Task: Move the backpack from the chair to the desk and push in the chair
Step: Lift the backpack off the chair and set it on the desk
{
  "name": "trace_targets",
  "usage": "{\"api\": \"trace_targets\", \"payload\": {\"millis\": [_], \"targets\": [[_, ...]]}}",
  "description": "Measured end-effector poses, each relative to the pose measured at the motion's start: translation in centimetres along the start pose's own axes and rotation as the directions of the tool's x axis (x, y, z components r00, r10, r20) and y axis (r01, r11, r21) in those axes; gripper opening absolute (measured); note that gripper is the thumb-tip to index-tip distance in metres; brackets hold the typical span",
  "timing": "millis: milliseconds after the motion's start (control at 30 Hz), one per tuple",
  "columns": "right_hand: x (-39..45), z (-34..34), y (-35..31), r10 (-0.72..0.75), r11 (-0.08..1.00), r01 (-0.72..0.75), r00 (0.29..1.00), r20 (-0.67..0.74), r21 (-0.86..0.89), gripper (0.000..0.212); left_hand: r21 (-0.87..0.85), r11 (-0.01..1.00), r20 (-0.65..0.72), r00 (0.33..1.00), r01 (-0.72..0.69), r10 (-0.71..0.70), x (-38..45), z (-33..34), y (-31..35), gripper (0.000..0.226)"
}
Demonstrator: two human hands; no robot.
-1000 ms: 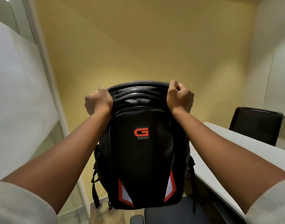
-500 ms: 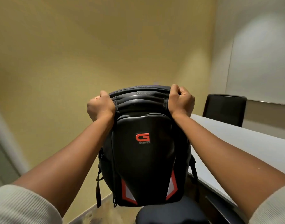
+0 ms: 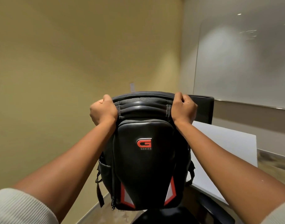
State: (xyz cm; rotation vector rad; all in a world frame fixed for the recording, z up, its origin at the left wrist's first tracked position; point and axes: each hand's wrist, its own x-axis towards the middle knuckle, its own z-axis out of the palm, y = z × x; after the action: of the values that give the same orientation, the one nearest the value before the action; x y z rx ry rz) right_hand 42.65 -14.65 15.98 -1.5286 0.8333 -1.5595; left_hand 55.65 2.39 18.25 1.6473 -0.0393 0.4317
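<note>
**Backpack held aloft between chair and desk**

Compared with the frame half a second earlier, the view has swung rightward: the white desk now fills more of the right side, the whiteboard on the right wall spans a larger area, and the backpack sits slightly nearer the desk's left edge. Both grips match those of the earlier frames.

The black backpack hangs upright in the centre of the view, its front panel facing the camera. Its lower end is just above the dark seat of the near chair, which appears at the bottom edge; whether the two touch cannot be told. The pack's right side overlaps the near left edge of the desk in the view.

The left hand is closed in a fist on the pack's upper left corner; the right hand is closed in a fist on its upper right corner. Both forearms are bare, with ribbed pale sleeves pushed back near the bottom corners.

Legible markings: a red letter "G" logo on the moulded front panel, with the word "SERIES" in small grey capitals directly beneath it. Two red-bordered reflective wedges flank the lower panel. A black strap dangles at the pack's lower left, beside a zip.

A second dark chair stands at the far end of the desk, partly behind the right hand. The far wall is yellow, with a small pale plate above the pack.
</note>
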Motion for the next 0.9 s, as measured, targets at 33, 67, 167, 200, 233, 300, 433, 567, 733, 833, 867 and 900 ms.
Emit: {"api": "trace_targets", "payload": {"millis": [33,67,167,200,233,300,433,567,733,833,867,900], "targets": [[0.0,0.6,0.3,0.004,1.0,-0.004,1.0,-0.005,-0.002,0.043,-0.004,1.0,0.0,1.0,0.0,0.0,0.5,0.4,-0.3,0.043],[0.0,1.2,0.6,0.004,1.0,-0.004,1.0,-0.014,-0.002,0.043,-0.006,1.0,0.007,1.0,0.004,-0.004,1.1,0.8,-0.7,0.043],[0.2,3.3,1.4,-0.002,1.0,0.001,0.999,-0.036,-0.007,0.043,-0.011,1.0,0.035,0.999,0.025,-0.025,3.3,2.1,-2.0,0.043],[0.3,4.3,1.6,0.0,1.0,0.0,0.999,-0.037,-0.015,0.043,-0.015,1.0,0.034,0.999,0.027,-0.026,4.1,2.6,-2.5,0.043],[0.3,5.3,1.9,0.003,1.0,-0.004,0.999,-0.037,-0.024,0.043,-0.018,0.999,0.032,0.999,0.028,-0.027,5.1,3.2,-3.0,0.043],[0.3,7.8,2.8,0.008,0.999,-0.009,0.999,-0.043,-0.037,0.043,-0.013,0.999,0.043,0.998,0.042,-0.041,7.3,4.4,-4.4,0.042],[0.2,13.0,4.9,0.008,0.996,-0.015,0.996,-0.088,-0.084,0.044,0.001,0.998,0.079,0.995,0.058,-0.058,12.1,7.3,-7.6,0.041],[0.4,18.5,6.7,0.021,0.993,-0.04,0.985,-0.171,-0.113,0.043,-0.004,0.996,0.163,0.983,0.092,-0.09,17.2,10.4,-10.0,0.04],[1.6,24.8,8.3,0.064,0.99,-0.092,0.97,-0.236,-0.108,0.043,-0.045,0.99,0.262,0.958,0.131,-0.115,22.7,14.4,-11.8,0.039],[2.9,28.3,9.6,0.075,0.988,-0.106,0.963,-0.259,-0.109,0.044,-0.075,0.984,0.31,0.942,0.163,-0.132,25.4,16.9,-12.8,0.042],[3.4,29.3,10.1,0.083,0.987,-0.116,0.962,-0.262,-0.113,0.044,-0.088,0.981,0.32,0.938,0.171,-0.135,26.3,17.7,-13.2,0.043],[3.8,30.3,10.5,0.092,0.984,-0.128,0.959,-0.267,-0.12,0.043,-0.098,0.978,0.327,0.934,0.182,-0.14,27.2,18.7,-13.6,0.044]]}}
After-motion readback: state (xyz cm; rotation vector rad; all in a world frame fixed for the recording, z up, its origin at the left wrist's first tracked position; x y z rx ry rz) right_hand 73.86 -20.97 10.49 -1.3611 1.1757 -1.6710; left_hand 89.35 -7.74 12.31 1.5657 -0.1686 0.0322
